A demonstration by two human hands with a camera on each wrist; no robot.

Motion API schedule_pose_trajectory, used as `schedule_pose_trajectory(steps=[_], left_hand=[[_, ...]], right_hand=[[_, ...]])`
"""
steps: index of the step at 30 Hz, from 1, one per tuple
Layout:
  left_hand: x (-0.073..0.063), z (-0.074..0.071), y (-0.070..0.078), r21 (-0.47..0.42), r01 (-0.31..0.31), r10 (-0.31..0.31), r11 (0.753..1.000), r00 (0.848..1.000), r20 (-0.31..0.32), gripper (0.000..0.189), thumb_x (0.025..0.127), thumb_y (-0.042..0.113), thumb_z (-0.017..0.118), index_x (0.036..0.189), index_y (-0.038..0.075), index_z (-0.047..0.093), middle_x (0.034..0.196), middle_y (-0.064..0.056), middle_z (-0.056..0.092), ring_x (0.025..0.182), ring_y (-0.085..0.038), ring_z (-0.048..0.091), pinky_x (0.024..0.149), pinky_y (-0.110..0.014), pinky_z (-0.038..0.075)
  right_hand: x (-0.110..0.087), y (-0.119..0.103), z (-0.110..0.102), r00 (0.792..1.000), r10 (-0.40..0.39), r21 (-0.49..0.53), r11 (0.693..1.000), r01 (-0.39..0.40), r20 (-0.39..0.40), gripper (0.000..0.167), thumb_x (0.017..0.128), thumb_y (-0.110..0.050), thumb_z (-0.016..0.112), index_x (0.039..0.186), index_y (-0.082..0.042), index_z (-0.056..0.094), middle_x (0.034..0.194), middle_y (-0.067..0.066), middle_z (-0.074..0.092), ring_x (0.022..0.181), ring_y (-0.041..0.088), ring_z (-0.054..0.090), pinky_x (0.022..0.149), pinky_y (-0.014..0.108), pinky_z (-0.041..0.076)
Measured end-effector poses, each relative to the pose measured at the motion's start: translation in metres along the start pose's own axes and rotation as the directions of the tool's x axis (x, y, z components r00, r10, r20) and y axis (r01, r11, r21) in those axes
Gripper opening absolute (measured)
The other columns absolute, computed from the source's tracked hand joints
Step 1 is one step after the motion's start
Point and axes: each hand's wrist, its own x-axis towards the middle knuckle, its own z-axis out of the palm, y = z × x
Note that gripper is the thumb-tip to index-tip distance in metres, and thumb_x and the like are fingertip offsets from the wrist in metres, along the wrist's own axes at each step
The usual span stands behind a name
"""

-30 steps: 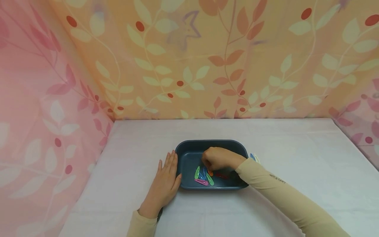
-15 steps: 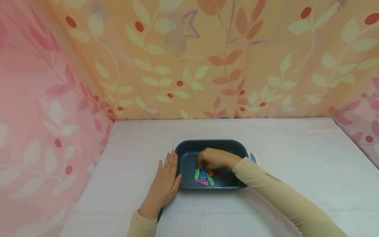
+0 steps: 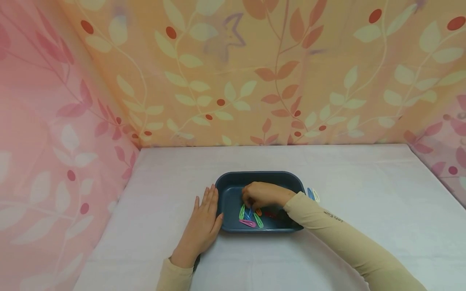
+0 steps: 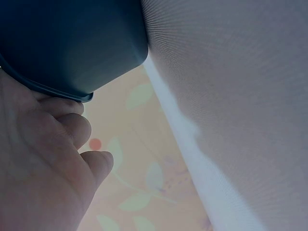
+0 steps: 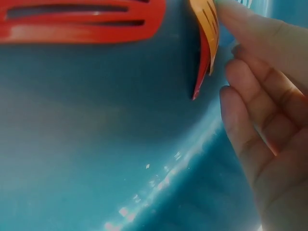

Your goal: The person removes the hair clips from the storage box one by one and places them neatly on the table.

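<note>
A dark blue rectangular tray [image 3: 226, 202] sits on the table, holding several snap hair clips. My left hand [image 3: 201, 220] lies along its left side with straight fingers; in the left wrist view that hand's fingers [image 4: 74, 127] are at the tray's rim. My right hand [image 3: 263, 194] is inside the tray, fingers bent down over blue hair clips [image 3: 248, 214]. In the right wrist view its thumb is right at an orange hair clip [image 5: 207, 29]; the fingertips beyond are cut off, and I cannot tell whether they pinch a clip. A pink hair clip [image 3: 247, 223] and green hair clip [image 3: 258, 220] lie nearer me.
A white hair clip [image 3: 316, 195] and a blue hair clip [image 3: 310, 194] lie on the table right of the tray, by the right sleeve. A red hair clip [image 5: 86, 21] lies in the tray under the right wrist. A leaf-patterned cloth [image 3: 204, 72] hangs behind the table.
My right hand has shifted slightly left inside the tray, over the blue clips, and over the last half second it barely moves. The left hand stays at the tray's side.
</note>
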Motion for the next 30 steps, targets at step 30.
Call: schedule_pose_trajectory(steps=[30], left_hand=[[0.000, 0.001, 0.001, 0.002, 0.010, -0.010, 1.000, 1.000, -0.010, 0.065, 0.092, 0.020, 0.053, 0.143, -0.011, 0.027, 0.152, -0.023, 0.022, 0.139, -0.037, 0.022, 0.107, -0.060, 0.019]], right_hand=[[-0.022, 0.008, -0.007, 0.991, 0.123, 0.312, 0.941, -0.135, 0.059, 0.010, 0.080, -0.005, 0.073, 0.071, -0.010, 0.070, 0.069, -0.010, 0.065, 0.064, 0.001, 0.057, 0.065, 0.021, 0.050]])
